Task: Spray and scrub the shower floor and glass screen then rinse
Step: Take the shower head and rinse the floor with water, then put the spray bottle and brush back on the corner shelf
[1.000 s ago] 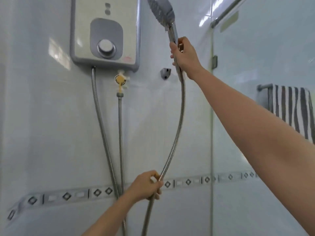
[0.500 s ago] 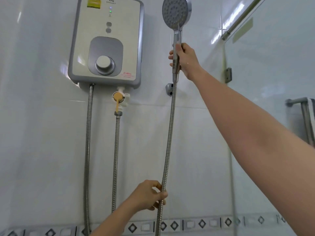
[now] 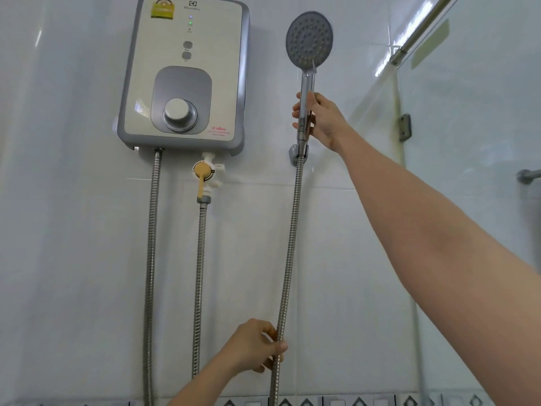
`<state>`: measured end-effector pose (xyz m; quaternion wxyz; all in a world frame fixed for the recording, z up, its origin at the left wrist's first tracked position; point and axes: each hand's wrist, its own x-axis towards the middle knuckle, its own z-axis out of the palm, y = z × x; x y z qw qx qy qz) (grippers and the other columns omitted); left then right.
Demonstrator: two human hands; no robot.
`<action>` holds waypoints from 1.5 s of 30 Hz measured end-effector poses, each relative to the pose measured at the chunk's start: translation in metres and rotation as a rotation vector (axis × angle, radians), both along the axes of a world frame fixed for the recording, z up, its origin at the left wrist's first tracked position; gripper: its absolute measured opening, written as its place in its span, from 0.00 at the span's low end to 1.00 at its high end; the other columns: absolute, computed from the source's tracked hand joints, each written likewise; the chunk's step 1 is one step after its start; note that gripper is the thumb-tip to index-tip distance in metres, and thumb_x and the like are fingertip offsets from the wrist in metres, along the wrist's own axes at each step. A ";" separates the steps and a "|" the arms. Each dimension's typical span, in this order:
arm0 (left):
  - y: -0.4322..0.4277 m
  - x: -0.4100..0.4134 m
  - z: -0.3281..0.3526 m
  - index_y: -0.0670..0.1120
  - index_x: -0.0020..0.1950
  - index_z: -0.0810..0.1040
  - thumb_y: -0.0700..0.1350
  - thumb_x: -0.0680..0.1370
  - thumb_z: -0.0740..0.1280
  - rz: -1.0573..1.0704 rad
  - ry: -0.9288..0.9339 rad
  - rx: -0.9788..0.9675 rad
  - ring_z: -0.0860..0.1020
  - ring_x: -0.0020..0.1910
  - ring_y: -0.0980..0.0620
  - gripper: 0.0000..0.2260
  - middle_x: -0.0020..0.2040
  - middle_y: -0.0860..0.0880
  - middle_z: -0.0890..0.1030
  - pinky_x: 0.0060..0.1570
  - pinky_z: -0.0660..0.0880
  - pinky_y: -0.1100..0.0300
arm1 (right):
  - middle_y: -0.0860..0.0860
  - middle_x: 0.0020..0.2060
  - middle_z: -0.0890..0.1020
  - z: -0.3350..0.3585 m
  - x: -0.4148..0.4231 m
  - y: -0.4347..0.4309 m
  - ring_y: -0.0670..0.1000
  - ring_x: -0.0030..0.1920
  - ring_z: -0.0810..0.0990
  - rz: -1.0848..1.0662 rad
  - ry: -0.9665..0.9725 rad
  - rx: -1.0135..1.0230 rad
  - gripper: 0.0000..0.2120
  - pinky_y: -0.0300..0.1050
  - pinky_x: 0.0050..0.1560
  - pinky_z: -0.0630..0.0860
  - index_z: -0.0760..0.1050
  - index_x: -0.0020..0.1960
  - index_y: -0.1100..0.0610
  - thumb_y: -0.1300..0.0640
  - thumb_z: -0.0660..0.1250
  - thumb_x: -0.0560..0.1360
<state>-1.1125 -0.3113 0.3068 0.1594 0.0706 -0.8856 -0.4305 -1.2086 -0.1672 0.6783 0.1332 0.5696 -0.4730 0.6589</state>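
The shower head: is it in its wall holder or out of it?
In, or nearly: the shower head stands upright, its handle base at the wall holder. The right hand grips the handle; full seating cannot be told.

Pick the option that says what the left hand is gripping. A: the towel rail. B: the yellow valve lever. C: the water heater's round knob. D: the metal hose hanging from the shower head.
D: the left hand is closed around the metal hose well below the shower head, clear of the other fittings.

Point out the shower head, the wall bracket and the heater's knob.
shower head (image 3: pixel 309 39): head view, on the round spray face.
wall bracket (image 3: pixel 294 155): head view, on its grey left side, beside the hose.
knob (image 3: pixel 176 110): head view, on the round front of the heater's dial.
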 end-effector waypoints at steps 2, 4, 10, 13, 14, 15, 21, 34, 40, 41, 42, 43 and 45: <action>0.001 -0.005 -0.004 0.46 0.46 0.78 0.49 0.77 0.71 0.009 -0.003 0.002 0.81 0.32 0.57 0.07 0.41 0.50 0.86 0.34 0.77 0.64 | 0.53 0.42 0.79 -0.003 -0.005 -0.002 0.50 0.43 0.79 0.049 -0.035 0.005 0.13 0.54 0.56 0.78 0.74 0.57 0.59 0.51 0.57 0.82; 0.002 -0.008 -0.007 0.45 0.50 0.79 0.49 0.77 0.71 0.018 -0.004 0.007 0.81 0.33 0.57 0.08 0.45 0.48 0.86 0.34 0.76 0.65 | 0.53 0.41 0.78 -0.005 -0.007 -0.006 0.50 0.42 0.79 0.093 -0.059 -0.023 0.14 0.51 0.54 0.79 0.74 0.57 0.60 0.51 0.57 0.82; 0.005 -0.013 -0.010 0.45 0.52 0.79 0.51 0.77 0.70 0.023 -0.010 0.058 0.82 0.36 0.56 0.10 0.51 0.45 0.86 0.35 0.76 0.66 | 0.53 0.40 0.77 -0.012 -0.001 -0.011 0.49 0.38 0.78 0.019 -0.058 -0.087 0.14 0.44 0.46 0.78 0.72 0.58 0.62 0.53 0.56 0.83; 0.006 -0.012 -0.010 0.46 0.52 0.79 0.51 0.77 0.70 0.031 -0.014 0.075 0.81 0.36 0.57 0.10 0.51 0.45 0.86 0.34 0.76 0.66 | 0.52 0.43 0.78 -0.014 0.002 -0.015 0.48 0.40 0.79 -0.132 -0.017 -0.082 0.11 0.45 0.47 0.77 0.71 0.55 0.61 0.55 0.54 0.83; 0.007 -0.011 -0.009 0.46 0.53 0.78 0.51 0.77 0.70 0.033 -0.017 0.073 0.81 0.36 0.57 0.10 0.51 0.45 0.86 0.34 0.76 0.66 | 0.51 0.46 0.79 -0.016 0.004 -0.016 0.48 0.42 0.80 -0.196 0.000 -0.073 0.10 0.45 0.49 0.76 0.70 0.55 0.60 0.56 0.54 0.83; 0.007 -0.009 -0.010 0.45 0.53 0.78 0.51 0.78 0.70 0.033 -0.021 0.072 0.81 0.36 0.57 0.11 0.51 0.45 0.86 0.34 0.76 0.66 | 0.50 0.48 0.79 -0.019 0.005 -0.018 0.48 0.44 0.80 -0.250 0.019 -0.065 0.09 0.44 0.50 0.76 0.69 0.56 0.60 0.57 0.55 0.82; 0.012 0.012 -0.009 0.46 0.58 0.78 0.54 0.78 0.69 -0.012 -0.053 0.057 0.83 0.40 0.56 0.14 0.53 0.47 0.85 0.40 0.78 0.65 | 0.52 0.33 0.69 -0.083 0.012 -0.020 0.54 0.32 0.69 -0.240 0.065 -0.125 0.03 0.48 0.35 0.68 0.67 0.50 0.58 0.60 0.55 0.80; 0.008 0.240 -0.091 0.49 0.52 0.80 0.44 0.81 0.65 0.218 0.136 0.205 0.84 0.38 0.54 0.04 0.47 0.46 0.86 0.37 0.75 0.66 | 0.53 0.56 0.81 -0.336 0.163 -0.014 0.50 0.48 0.81 -0.062 -0.183 0.009 0.13 0.43 0.48 0.79 0.72 0.65 0.54 0.60 0.58 0.82; 0.032 0.470 -0.206 0.51 0.53 0.81 0.45 0.81 0.65 0.585 0.020 0.400 0.85 0.42 0.54 0.05 0.46 0.50 0.86 0.48 0.78 0.58 | 0.54 0.48 0.83 -0.513 0.314 -0.056 0.50 0.38 0.81 0.206 -0.379 0.417 0.10 0.40 0.40 0.78 0.75 0.59 0.55 0.61 0.58 0.82; 0.038 0.504 -0.225 0.51 0.53 0.81 0.45 0.81 0.65 0.654 0.000 0.436 0.85 0.42 0.54 0.05 0.46 0.49 0.86 0.47 0.79 0.59 | 0.54 0.47 0.83 -0.543 0.339 -0.062 0.50 0.37 0.81 0.239 -0.392 0.489 0.10 0.40 0.39 0.78 0.76 0.58 0.54 0.61 0.58 0.82; 0.045 0.542 -0.248 0.50 0.52 0.81 0.44 0.81 0.65 0.734 -0.016 0.480 0.85 0.41 0.54 0.05 0.46 0.48 0.86 0.45 0.79 0.61 | 0.54 0.46 0.84 -0.575 0.369 -0.069 0.50 0.37 0.81 0.285 -0.403 0.576 0.10 0.40 0.39 0.78 0.76 0.57 0.53 0.61 0.59 0.81; 0.053 0.576 -0.269 0.50 0.52 0.80 0.42 0.81 0.65 0.805 -0.026 0.520 0.85 0.40 0.53 0.05 0.46 0.47 0.86 0.42 0.78 0.64 | 0.54 0.46 0.84 -0.606 0.398 -0.075 0.50 0.37 0.81 0.322 -0.408 0.662 0.10 0.41 0.39 0.78 0.77 0.56 0.53 0.61 0.59 0.81; 0.074 0.647 -0.315 0.48 0.52 0.80 0.41 0.81 0.65 0.968 -0.061 0.611 0.85 0.38 0.53 0.05 0.47 0.46 0.85 0.38 0.76 0.68 | 0.54 0.45 0.84 -0.669 0.461 -0.084 0.51 0.37 0.82 0.400 -0.392 0.852 0.09 0.42 0.39 0.79 0.77 0.56 0.54 0.61 0.59 0.81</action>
